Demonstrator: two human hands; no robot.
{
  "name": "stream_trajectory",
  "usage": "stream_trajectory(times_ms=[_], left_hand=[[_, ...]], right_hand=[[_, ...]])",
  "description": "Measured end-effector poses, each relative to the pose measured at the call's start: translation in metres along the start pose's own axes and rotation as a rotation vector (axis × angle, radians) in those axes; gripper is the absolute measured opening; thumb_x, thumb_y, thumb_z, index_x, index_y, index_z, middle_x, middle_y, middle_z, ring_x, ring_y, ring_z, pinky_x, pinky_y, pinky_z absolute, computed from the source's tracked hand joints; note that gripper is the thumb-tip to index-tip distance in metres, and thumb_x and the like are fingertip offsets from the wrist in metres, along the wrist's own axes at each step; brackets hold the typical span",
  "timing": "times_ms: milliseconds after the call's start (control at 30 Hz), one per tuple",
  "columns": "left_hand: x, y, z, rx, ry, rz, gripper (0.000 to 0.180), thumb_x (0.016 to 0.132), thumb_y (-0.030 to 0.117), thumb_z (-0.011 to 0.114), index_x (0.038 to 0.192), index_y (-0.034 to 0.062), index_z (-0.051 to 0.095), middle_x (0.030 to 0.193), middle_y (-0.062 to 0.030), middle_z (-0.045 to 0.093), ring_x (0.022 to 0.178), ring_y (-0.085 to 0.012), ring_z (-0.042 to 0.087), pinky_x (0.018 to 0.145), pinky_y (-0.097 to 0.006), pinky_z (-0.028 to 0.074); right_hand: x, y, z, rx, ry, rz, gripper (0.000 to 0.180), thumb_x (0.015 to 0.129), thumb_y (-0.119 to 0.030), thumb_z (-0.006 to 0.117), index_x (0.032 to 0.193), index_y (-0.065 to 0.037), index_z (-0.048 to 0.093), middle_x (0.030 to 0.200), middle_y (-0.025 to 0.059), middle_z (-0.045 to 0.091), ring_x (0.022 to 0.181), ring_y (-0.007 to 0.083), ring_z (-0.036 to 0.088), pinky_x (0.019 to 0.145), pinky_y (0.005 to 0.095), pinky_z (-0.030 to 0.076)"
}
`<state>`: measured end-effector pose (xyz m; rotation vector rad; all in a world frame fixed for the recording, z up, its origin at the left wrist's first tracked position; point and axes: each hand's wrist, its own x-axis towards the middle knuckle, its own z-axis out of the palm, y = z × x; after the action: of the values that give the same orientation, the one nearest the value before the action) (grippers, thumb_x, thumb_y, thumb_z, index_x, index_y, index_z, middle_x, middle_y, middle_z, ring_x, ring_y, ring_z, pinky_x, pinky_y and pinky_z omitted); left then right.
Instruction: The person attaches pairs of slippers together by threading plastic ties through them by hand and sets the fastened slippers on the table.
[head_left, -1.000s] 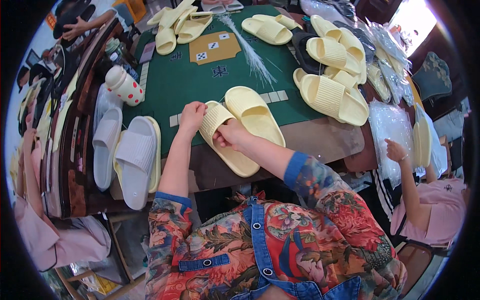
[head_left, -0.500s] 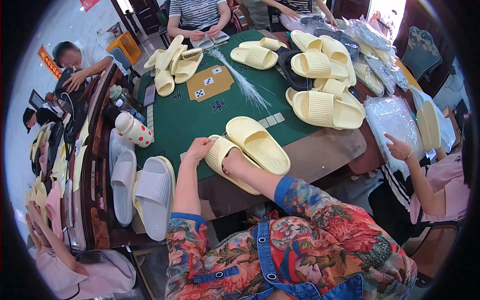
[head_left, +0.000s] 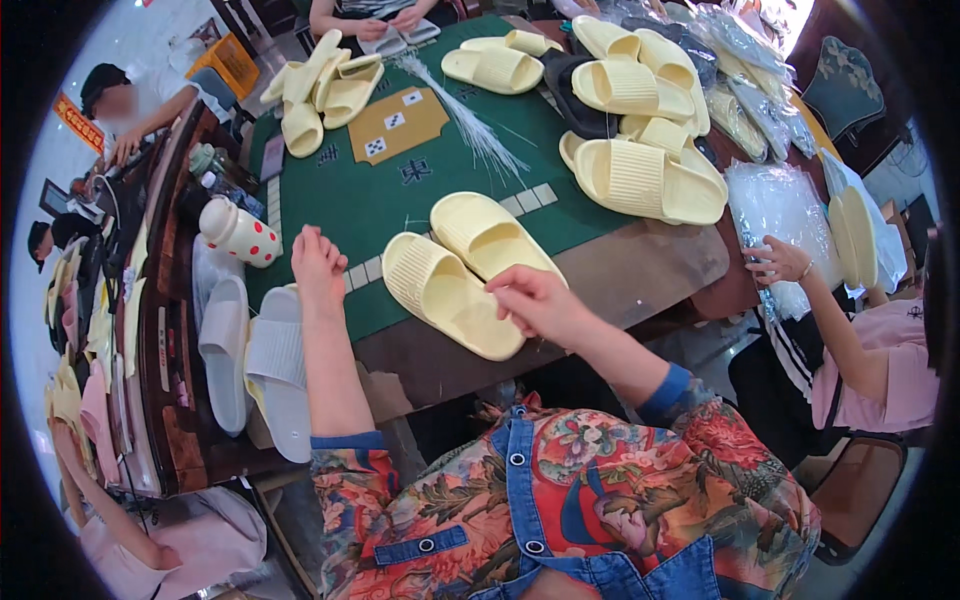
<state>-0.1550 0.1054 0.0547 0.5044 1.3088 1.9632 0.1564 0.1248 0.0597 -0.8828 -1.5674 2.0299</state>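
Note:
A pair of pale yellow slide slippers lies side by side at the near edge of the table. The nearer one is the left slipper [head_left: 408,275], and the other slipper [head_left: 475,222] is just beyond it. My right hand [head_left: 540,308] hovers over the pair's heel end, thumb and fingers pinched together; what they hold, if anything, is too small to make out. Left of the slippers and apart from them, my left hand [head_left: 318,265] is raised with curled fingers, its contents hidden. A thin pale strand shows near the straps.
Grey slippers [head_left: 275,350] and a red-dotted white bottle [head_left: 240,232] stand at left. White strands [head_left: 465,120] lie on the green mat [head_left: 350,215]. More yellow slippers [head_left: 640,175], clear plastic bags [head_left: 780,215] and a co-worker's hand [head_left: 778,262] are at right.
My right hand has come out of the slipper and risen above its heel end. My left hand has let go of the strap and moved up and left.

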Motion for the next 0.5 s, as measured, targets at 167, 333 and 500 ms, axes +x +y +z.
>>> stream_trajectory(times_ms=[167,333,500], left_hand=[[-0.008,-0.043,0.058,0.863,-0.142,0.397,0.026,0.085,0.026,0.051,0.088,-0.0001,0.055,0.082,-0.0127,0.061,0.072,-0.0242,0.058,0.065,-0.033,0.045],[-0.02,-0.076,0.11,1.479,-0.227,0.464,0.024,0.087,0.016,0.039,0.089,0.0016,0.058,0.094,-0.0192,0.052,0.08,-0.0374,0.056,0.073,-0.044,0.045],[-0.015,-0.079,0.105,1.563,-0.381,0.385,0.026,0.085,0.02,0.041,0.089,0.0026,0.06,0.088,-0.0186,0.059,0.083,-0.0356,0.056,0.075,-0.043,0.044]], right_hand=[[-0.013,0.007,-0.027,0.722,-0.079,-0.068,0.033,0.086,-0.019,0.052,0.115,-0.006,0.046,0.106,0.0069,0.055,0.08,0.0108,0.053,0.059,0.0211,0.042],[-0.001,0.008,-0.024,0.676,-0.113,-0.231,0.046,0.086,-0.018,0.051,0.127,-0.006,0.033,0.129,0.006,0.039,0.108,0.0156,0.047,0.074,0.0247,0.044],[0.024,0.033,-0.027,0.43,0.194,-0.101,0.021,0.089,-0.021,0.047,0.095,-0.003,0.056,0.074,0.0031,0.058,0.063,0.0072,0.053,0.059,0.0195,0.044]])
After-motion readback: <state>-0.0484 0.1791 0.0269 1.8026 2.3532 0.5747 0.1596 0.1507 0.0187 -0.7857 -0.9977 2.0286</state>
